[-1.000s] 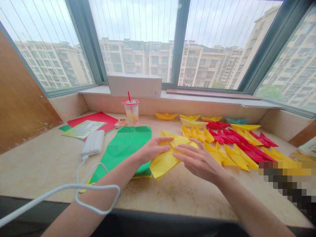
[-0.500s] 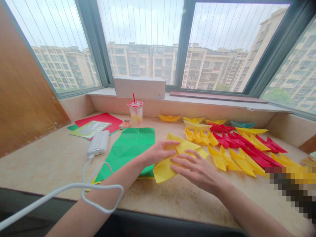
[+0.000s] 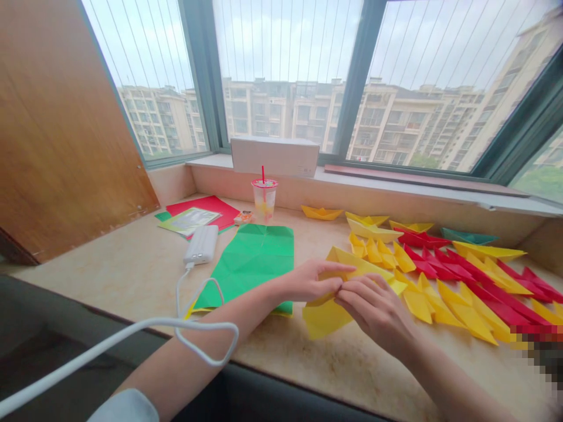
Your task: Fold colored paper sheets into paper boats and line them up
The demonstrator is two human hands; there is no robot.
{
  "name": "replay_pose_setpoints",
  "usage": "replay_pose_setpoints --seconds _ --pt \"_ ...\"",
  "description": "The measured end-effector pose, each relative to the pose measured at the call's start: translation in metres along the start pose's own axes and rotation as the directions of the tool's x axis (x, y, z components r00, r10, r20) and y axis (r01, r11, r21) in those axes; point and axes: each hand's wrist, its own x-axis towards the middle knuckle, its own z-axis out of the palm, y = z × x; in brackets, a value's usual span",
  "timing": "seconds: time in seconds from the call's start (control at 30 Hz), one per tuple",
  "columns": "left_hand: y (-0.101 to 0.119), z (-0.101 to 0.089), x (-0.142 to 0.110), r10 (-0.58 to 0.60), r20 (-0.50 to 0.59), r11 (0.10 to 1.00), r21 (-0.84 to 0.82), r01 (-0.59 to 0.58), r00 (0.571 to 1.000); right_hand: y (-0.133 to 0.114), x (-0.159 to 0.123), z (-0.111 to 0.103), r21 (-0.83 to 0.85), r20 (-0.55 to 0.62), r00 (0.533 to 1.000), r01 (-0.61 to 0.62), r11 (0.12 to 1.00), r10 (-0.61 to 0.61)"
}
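Along the speckled stone window ledge (image 3: 132,272), your hands are together, right of centre. Your left hand (image 3: 305,282) lies fingers-first across the yellow origami paper (image 3: 328,316), and your right hand (image 3: 376,310) curls over it from the near side. The fingers of both hands close on its folded edge, with the fingertips meeting.

Paper: thin, matte, crisply creased, folded into layered angular flaps, with one blunt corner hanging toward you. Its long ridge points right, slanting from far left to near right, not square to the ledge edge.

Position: just right of the creased green paper sheet (image 3: 250,264), whose near edge passes under your left forearm (image 3: 197,351), and just left of the close-set folded paper boats (image 3: 466,305), yellow and red, with one teal paper boat (image 3: 468,236) at the far end.

Beyond the green sheet: a smooth white power bank (image 3: 201,244), its white cable (image 3: 185,293) looping across your left forearm. Farther back: a red paper sheet (image 3: 202,206), a glossy booklet (image 3: 189,221), and a clear plastic cup (image 3: 264,199) with a red straw.
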Motion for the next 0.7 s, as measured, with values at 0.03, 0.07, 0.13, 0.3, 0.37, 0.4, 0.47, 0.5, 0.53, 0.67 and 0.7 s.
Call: replay_pose_setpoints --seconds 0.03,0.07,0.13,0.3,0.37,0.4,0.47,0.5,0.53,0.67,0.7 --pt "0.003 -0.001 -0.001 0.006 0.012 1.0 -0.003 -0.006 1.0 0.0 0.0 -0.001 -0.001 -0.04 0.999 -0.006 1.0 0.006" --pt "0.006 -0.003 -0.002 0.006 0.027 1.0 -0.004 -0.006 1.0 0.0 -0.001 -0.002 -0.008 -0.071 0.997 -0.008 1.0 0.008" --pt "0.011 -0.005 -0.004 -0.006 0.059 1.0 -0.003 0.007 0.998 0.0 -0.003 -0.003 -0.026 -0.098 0.995 0.006 1.0 -0.009" --pt "0.015 -0.007 -0.006 -0.009 0.115 0.999 -0.032 0.013 0.993 0.003 -0.009 -0.006 -0.012 -0.08 0.996 0.036 0.999 -0.037" --pt "0.017 -0.006 -0.006 0.015 0.124 0.999 -0.044 -0.009 0.992 0.006 -0.011 -0.009 -0.02 -0.079 0.996 0.028 0.999 -0.029" --pt "0.018 -0.005 -0.006 0.023 0.128 0.999 -0.045 -0.017 0.992 0.008 -0.012 -0.011 -0.024 -0.078 0.997 0.026 0.999 -0.028" --pt "0.02 -0.003 -0.006 0.025 0.132 0.999 -0.025 -0.021 0.991 0.012 -0.011 -0.015 -0.054 -0.105 0.994 0.001 0.999 -0.007" --pt "0.02 -0.002 -0.006 0.015 0.133 1.0 -0.007 -0.014 0.991 0.015 -0.011 -0.017 -0.08 -0.13 0.991 -0.024 0.997 0.014" --pt "0.02 -0.001 -0.005 0.002 0.133 1.0 0.01 -0.003 0.991 0.017 -0.01 -0.018 -0.108 -0.16 0.986 -0.059 0.992 0.041" --pt "0.017 0.0 -0.005 -0.033 0.149 0.996 -0.075 0.045 0.988 0.028 -0.01 -0.02 -0.114 -0.275 0.944 -0.221 0.969 0.183" --pt "0.015 -0.001 -0.005 -0.049 0.149 0.987 -0.144 0.07 0.988 0.032 -0.011 -0.019 -0.078 -0.313 0.919 -0.275 0.958 0.239"
